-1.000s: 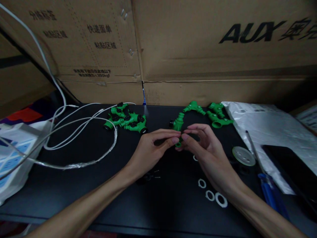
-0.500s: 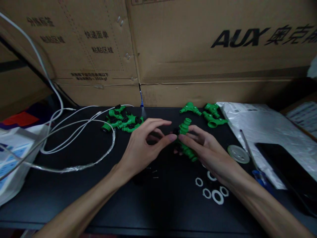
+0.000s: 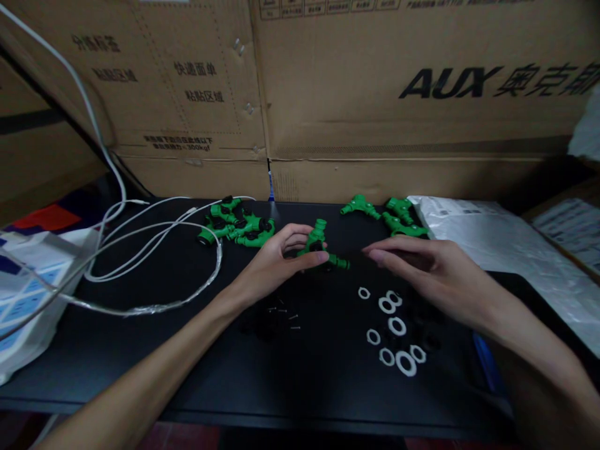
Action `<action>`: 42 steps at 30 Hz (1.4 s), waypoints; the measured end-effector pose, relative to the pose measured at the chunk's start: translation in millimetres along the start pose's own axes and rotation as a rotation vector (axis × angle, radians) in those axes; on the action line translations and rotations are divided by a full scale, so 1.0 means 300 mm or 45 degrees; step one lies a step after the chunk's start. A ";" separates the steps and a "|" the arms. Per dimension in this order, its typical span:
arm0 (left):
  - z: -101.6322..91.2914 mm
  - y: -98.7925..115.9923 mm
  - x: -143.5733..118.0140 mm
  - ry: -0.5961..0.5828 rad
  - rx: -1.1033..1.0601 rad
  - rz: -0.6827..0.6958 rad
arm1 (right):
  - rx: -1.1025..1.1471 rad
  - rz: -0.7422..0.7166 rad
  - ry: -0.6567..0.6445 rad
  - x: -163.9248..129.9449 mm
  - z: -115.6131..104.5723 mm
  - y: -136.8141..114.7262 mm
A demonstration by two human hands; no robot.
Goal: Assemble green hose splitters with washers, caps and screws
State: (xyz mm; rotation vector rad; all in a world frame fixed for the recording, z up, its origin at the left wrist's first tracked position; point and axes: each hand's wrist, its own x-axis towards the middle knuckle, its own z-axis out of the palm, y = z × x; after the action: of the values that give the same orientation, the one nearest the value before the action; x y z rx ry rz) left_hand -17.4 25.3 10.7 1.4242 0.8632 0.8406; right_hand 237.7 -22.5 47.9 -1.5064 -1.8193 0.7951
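- My left hand (image 3: pixel 276 256) has its fingers curled around a green pipe fitting (image 3: pixel 317 232), with the thumb laid across the near side, so the piece is pinched between thumb and fingers.
- The fitting sits above the black table (image 3: pixel 210 387), in front of me near the middle; one branch points up and away, another sticks out to the right past my thumb. A black knob shows on its body.
- My right hand (image 3: pixel 422 269) is to the right of the fitting, apart from it, with the thumb tip and fingertips close together; I cannot tell whether something small is between them.
- Eight white rings (image 3: pixel 399 364) lie scattered on the table, below and to the left of my right wrist.
- Small screws (image 3: pixel 295 327) lie below my left hand, beside some black parts (image 3: pixel 257 326) too dark to make out.
- More green fittings lie behind: one pile (image 3: pixel 253 225) beyond my left hand, a second group (image 3: pixel 360 205) near the white package (image 3: pixel 464 228).
- A black phone (image 3: pixel 514 282) and a blue handle (image 3: pixel 487 362) show partly behind my right forearm.
- At far left, a white cable (image 3: pixel 154 310) lies in loops.
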 end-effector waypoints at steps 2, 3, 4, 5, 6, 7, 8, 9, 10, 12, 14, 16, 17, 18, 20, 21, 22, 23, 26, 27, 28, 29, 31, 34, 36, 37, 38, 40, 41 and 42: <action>-0.009 -0.017 0.006 0.017 0.063 -0.018 | -0.182 -0.026 0.013 -0.030 -0.046 0.049; -0.013 -0.026 0.009 0.014 0.099 -0.026 | -0.248 -0.047 0.010 -0.046 -0.066 0.078; -0.016 -0.033 0.013 0.004 0.136 -0.030 | -0.300 -0.059 0.011 -0.062 -0.082 0.110; -0.018 -0.040 0.016 -0.012 0.169 -0.032 | -0.347 -0.071 0.011 -0.075 -0.096 0.142; -0.020 -0.045 0.018 -0.033 0.194 -0.033 | -0.390 -0.080 -0.011 -0.087 -0.105 0.173; -0.021 -0.049 0.021 -0.061 0.208 -0.035 | -0.425 -0.094 -0.049 -0.096 -0.110 0.203; -0.022 -0.052 0.022 -0.091 0.212 -0.038 | -0.453 -0.111 -0.080 -0.102 -0.110 0.229; -0.023 -0.053 0.024 -0.121 0.208 -0.043 | -0.469 -0.132 -0.106 -0.105 -0.107 0.252; -0.023 -0.054 0.024 -0.145 0.198 -0.048 | -0.475 -0.156 -0.120 -0.106 -0.101 0.270; -0.023 -0.052 0.025 -0.175 0.169 -0.051 | -0.469 -0.198 -0.117 -0.103 -0.081 0.293; -0.024 -0.048 0.025 -0.176 0.144 -0.045 | -0.467 -0.220 -0.127 -0.093 -0.063 0.301; -0.024 -0.046 0.026 -0.178 0.123 -0.040 | -0.473 -0.226 -0.132 -0.083 -0.053 0.301; -0.024 -0.045 0.027 -0.176 0.116 -0.040 | -0.480 -0.230 -0.127 -0.078 -0.052 0.299; -0.025 -0.045 0.028 -0.173 0.109 -0.040 | -0.482 -0.231 -0.125 -0.074 -0.054 0.296; -0.027 -0.047 0.028 -0.160 0.105 -0.036 | -0.455 -0.190 -0.172 -0.069 -0.063 0.282; -0.028 -0.049 0.028 -0.151 0.108 -0.028 | -0.420 -0.147 -0.196 -0.066 -0.069 0.269; -0.029 -0.051 0.028 -0.145 0.110 -0.017 | -0.364 -0.093 -0.201 -0.063 -0.075 0.251; -0.030 -0.053 0.027 -0.142 0.114 -0.005 | -0.286 -0.038 -0.183 -0.058 -0.080 0.228; -0.030 -0.054 0.026 -0.136 0.133 0.021 | -0.027 0.039 -0.057 -0.023 -0.079 0.126; -0.029 -0.053 0.026 -0.132 0.140 0.026 | 0.037 0.036 -0.064 -0.004 -0.070 0.086; -0.028 -0.052 0.026 -0.129 0.146 0.029 | 0.087 0.031 -0.075 0.017 -0.057 0.047; -0.026 -0.051 0.026 -0.123 0.149 0.033 | 0.153 0.030 -0.092 0.041 -0.040 0.010; -0.022 -0.049 0.025 -0.115 0.137 0.033 | 0.321 0.002 -0.049 0.087 0.005 -0.049; -0.016 -0.048 0.023 -0.109 0.080 0.026 | 0.600 0.012 -0.036 0.131 0.078 -0.090; -0.013 -0.049 0.020 -0.085 0.035 0.020 | 0.716 0.050 -0.056 0.139 0.115 -0.089; -0.012 -0.051 0.018 -0.071 0.018 0.025 | 0.739 0.058 -0.055 0.138 0.127 -0.084; -0.010 -0.053 0.017 -0.059 0.007 0.035 | 0.740 0.061 -0.050 0.136 0.136 -0.076; -0.007 -0.059 0.014 -0.043 -0.003 0.071 | 0.702 0.052 -0.034 0.129 0.146 -0.060; -0.006 -0.061 0.014 -0.044 -0.012 0.085 | 0.682 0.047 -0.033 0.126 0.149 -0.053; -0.004 -0.064 0.013 -0.044 -0.024 0.089 | 0.672 0.049 -0.042 0.123 0.152 -0.049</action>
State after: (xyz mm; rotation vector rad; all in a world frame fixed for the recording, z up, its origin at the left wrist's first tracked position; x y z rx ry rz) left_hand -17.1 29.6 -8.3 1.4550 0.7808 0.8719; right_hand 187.9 9.1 34.9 -1.1872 -1.4482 1.2112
